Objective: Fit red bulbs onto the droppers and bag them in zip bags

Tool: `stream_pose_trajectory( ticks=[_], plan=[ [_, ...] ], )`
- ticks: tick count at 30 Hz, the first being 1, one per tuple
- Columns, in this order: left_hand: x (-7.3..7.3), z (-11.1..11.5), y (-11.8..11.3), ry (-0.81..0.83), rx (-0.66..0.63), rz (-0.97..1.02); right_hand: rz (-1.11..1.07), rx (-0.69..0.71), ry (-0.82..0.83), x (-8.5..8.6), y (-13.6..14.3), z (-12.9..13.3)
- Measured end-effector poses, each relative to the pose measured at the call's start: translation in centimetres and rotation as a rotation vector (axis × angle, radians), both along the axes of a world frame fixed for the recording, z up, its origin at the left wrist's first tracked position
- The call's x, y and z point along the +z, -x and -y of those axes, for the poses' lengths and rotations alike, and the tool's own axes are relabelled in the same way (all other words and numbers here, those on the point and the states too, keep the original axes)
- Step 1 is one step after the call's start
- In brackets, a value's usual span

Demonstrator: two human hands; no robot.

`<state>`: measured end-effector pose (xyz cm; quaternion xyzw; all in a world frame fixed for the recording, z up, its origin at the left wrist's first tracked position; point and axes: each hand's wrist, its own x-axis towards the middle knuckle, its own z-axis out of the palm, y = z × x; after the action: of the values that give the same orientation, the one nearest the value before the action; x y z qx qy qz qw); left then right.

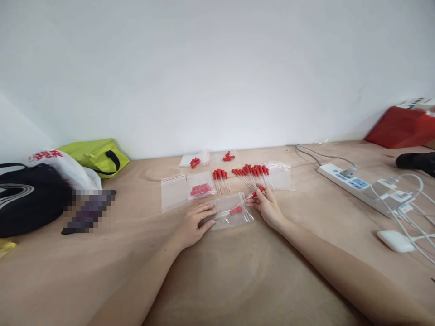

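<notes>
Tan tabletop (129, 280). Nearest: clear zip bag (221, 204), one red-topped dropper (235, 210) inside; left hand (196, 222) at its left end, thumb and fingers apart; right hand (269, 208), fingers clamped on second dropper (259, 192) at bag mouth. Behind: bag (200, 177) of red bulbs (200, 189), loose droppers (251, 170). Far edge: white wall (217, 77).

Your left hand (197, 224) is palm down, low and relaxed, fingers (205, 207) pointing right, thumb (208, 224) set apart below them; and there's your right hand (267, 206), tips drawn into a pinch, with your left forearm (146, 276) and right forearm (329, 253) bare, angling inward.
</notes>
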<state>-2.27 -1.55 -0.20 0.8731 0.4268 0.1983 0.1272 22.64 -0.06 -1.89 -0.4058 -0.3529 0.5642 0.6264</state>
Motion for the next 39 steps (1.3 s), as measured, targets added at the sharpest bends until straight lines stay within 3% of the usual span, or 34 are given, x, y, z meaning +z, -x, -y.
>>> stream_pose_trajectory(
  ticks=[8,18,20,24,27,31,35,39],
  plan=[
    [0.5,0.2,-0.1,-0.007,0.011,0.005,0.197,0.137,-0.013,0.4,0.4,0.7],
    [0.5,0.2,0.0,0.005,0.018,0.008,0.557,0.391,-0.047,-0.3,0.9,0.1],
    [0.4,0.1,0.0,0.004,0.013,0.010,0.687,0.356,-0.043,-0.4,0.4,-0.4],
    [0.2,0.0,0.1,-0.013,-0.008,0.025,0.908,0.077,-0.100,0.3,-0.3,-2.2],
    [0.0,-0.1,0.1,-0.016,-0.020,0.025,1.029,-0.068,-0.179,1.4,0.7,-4.5],
    [-0.1,0.0,0.2,-0.008,-0.023,0.038,1.223,-0.064,-0.019,2.8,3.8,-7.8],
    [-0.2,0.0,0.2,-0.008,-0.033,0.047,1.249,-0.039,0.080,3.0,6.1,-10.1],
    [-0.2,0.0,0.3,-0.012,-0.035,0.052,1.246,0.008,0.162,2.8,6.7,-11.1]
  ],
)
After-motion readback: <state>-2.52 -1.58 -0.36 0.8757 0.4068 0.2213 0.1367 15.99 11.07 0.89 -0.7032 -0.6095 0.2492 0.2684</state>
